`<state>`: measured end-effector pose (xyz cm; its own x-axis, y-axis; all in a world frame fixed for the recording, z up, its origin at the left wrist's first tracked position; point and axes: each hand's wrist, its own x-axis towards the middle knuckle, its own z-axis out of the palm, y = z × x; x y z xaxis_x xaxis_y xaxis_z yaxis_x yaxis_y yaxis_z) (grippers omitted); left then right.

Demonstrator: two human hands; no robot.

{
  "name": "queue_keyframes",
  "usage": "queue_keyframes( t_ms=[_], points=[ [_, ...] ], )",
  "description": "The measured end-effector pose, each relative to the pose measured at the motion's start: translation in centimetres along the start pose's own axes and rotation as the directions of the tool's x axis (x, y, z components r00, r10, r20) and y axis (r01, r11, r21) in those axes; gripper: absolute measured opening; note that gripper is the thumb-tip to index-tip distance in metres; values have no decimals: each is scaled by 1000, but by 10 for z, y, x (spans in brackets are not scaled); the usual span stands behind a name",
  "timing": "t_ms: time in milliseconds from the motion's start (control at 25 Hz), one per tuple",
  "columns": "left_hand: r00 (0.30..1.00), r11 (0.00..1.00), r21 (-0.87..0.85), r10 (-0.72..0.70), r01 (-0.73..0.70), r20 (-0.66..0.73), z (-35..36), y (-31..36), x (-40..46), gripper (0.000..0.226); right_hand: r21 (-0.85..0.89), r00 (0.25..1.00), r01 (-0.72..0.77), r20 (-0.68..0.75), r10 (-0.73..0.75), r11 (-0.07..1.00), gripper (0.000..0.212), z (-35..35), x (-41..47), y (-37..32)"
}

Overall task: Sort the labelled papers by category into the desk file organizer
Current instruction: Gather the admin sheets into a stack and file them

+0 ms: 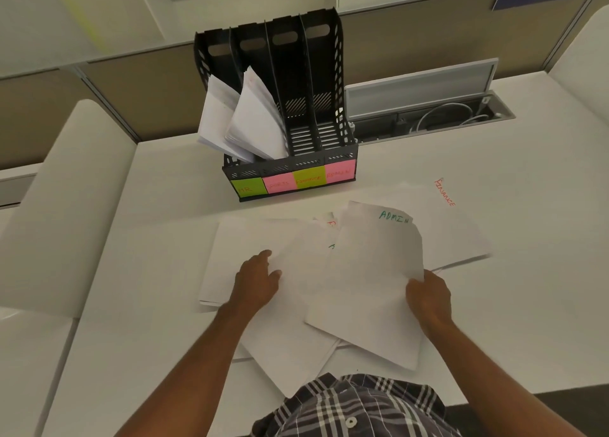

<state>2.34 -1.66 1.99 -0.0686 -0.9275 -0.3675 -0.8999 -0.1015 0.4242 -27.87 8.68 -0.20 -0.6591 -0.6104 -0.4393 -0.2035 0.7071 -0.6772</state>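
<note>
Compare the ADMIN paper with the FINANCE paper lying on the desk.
The ADMIN paper is lettered in green; the FINANCE paper in red. The right hand grips the ADMIN paper, which lies on top of the pile; the FINANCE paper lies untouched, partly beneath it. Both are white sheets labelled near a top edge.

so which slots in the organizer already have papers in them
The two left slots, HR and the pink one beside it, each hold a leaning sheaf of papers. The Finance and Admin slots are empty.

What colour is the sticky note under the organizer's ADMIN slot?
Pink, on the ADMIN sticky note, seen in the head view.
</note>
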Motion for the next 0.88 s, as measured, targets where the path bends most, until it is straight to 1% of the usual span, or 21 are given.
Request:
queue_keyframes(
  t_ms=[80,160,200,280,320,360,400,440,520,600,680,800,880],
  points=[
    [1000,999,-35,23,-23,-2,0,6,10,37,15,1000,-6,5,6,1000,31,0,2,0],
    [998,996,-73,43,-47,-53,1,4,13,16,75,1000,-22,21,20,997,28,-2,4,2],
    [995,991,-131,14,-26,-97,2,0,15,18,131,999,-32,30,29,991,27,-4,6,3],
    [969,946,-317,-141,72,-201,2,-10,14,28,215,999,-38,31,32,976,21,-8,8,6],
    [945,895,-429,-239,125,-222,2,-15,14,30,229,999,-34,25,29,973,17,-10,10,8],
    [922,826,-541,-319,157,-220,2,-20,13,27,228,999,-27,23,22,973,14,-10,11,9],
    [902,764,-618,-381,183,-204,2,-23,12,17,215,1000,-13,26,8,976,13,-10,11,8],
    [897,723,-665,-402,187,-184,2,-24,8,2,195,999,6,33,-13,981,14,-9,11,7],
    [893,698,-692,-412,183,-179,6,-24,3,18,152,996,56,60,-65,987,17,-3,10,2],
    [896,696,-702,-398,152,-200,10,-21,-1,25,125,993,79,72,-89,989,25,2,8,-2],
    [914,692,-712,-357,118,-195,13,-20,-3,33,119,992,88,84,-98,989,30,6,7,-6],
    [943,662,-742,-305,108,-134,14,-21,-4,42,122,986,102,119,-117,987,32,10,9,-8],
    [961,587,-801,-270,119,-56,14,-24,-6,49,124,980,111,149,-130,986,29,11,10,-9]
  ],
)
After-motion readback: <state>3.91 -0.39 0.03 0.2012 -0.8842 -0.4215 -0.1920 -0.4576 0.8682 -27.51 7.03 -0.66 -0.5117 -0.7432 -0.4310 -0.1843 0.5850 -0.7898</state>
